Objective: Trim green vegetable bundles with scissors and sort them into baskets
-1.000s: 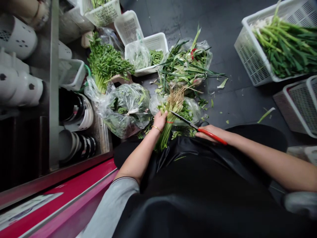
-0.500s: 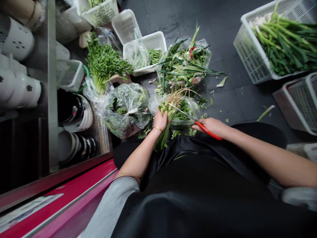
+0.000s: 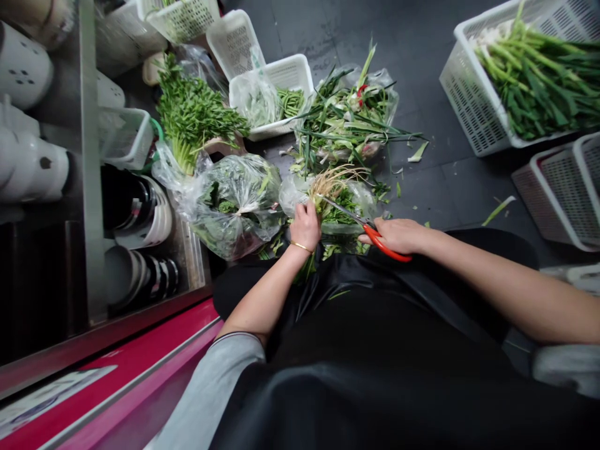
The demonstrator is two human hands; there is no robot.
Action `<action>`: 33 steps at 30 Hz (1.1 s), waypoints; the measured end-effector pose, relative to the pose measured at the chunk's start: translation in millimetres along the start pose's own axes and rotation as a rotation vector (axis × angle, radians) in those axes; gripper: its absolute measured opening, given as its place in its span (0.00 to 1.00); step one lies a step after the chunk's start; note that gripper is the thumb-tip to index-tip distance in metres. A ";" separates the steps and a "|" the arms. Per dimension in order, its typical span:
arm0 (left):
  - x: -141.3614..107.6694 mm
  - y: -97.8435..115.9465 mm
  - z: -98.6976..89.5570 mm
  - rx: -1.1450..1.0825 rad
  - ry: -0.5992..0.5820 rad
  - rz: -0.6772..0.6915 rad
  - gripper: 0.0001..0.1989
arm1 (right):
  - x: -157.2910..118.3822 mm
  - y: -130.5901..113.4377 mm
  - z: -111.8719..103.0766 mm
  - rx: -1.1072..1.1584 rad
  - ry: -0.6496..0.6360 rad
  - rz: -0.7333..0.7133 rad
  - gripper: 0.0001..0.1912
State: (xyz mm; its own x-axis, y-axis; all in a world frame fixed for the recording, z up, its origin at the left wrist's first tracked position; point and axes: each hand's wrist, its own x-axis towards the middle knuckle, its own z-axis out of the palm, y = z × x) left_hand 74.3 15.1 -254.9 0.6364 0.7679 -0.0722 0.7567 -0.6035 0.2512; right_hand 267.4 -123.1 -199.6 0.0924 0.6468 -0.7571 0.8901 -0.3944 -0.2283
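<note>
My left hand (image 3: 305, 226), with a thin gold bangle at the wrist, is closed round a bunch of green stems whose pale roots (image 3: 334, 181) fan out beyond the fingers. The leafy end hangs down over the dark apron. My right hand (image 3: 398, 234) grips red-handled scissors (image 3: 382, 242), and their blades reach left to the base of the roots. Below the roots lies a clear plastic bag (image 3: 363, 199) with green leaves in it. Whether the blades are parted is hard to tell.
Left of my hands is a tied bag of greens (image 3: 241, 206), with a leafy bunch (image 3: 194, 115) behind it. Ahead are a white basket (image 3: 300, 62) with green beans and a heap of trimmings (image 3: 349, 125). A basket of scallions (image 3: 497, 94) stands at the right.
My left hand has turned and closed further over the stems, its knuckles now upward. The scissors and my right hand have shifted slightly left and up. The view has moved a little.
</note>
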 end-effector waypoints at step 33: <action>11.1 -18.2 -7.2 -1.528 -0.182 -0.091 0.27 | -19.1 25.4 32.6 0.692 0.001 -0.266 0.24</action>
State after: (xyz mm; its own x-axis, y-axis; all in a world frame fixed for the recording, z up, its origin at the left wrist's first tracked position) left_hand 66.6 36.2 -253.3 0.6935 0.6841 -0.2258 -0.0048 0.3179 0.9481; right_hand 273.7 -166.8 -210.9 -0.0861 0.7783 -0.6219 0.3981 -0.5454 -0.7376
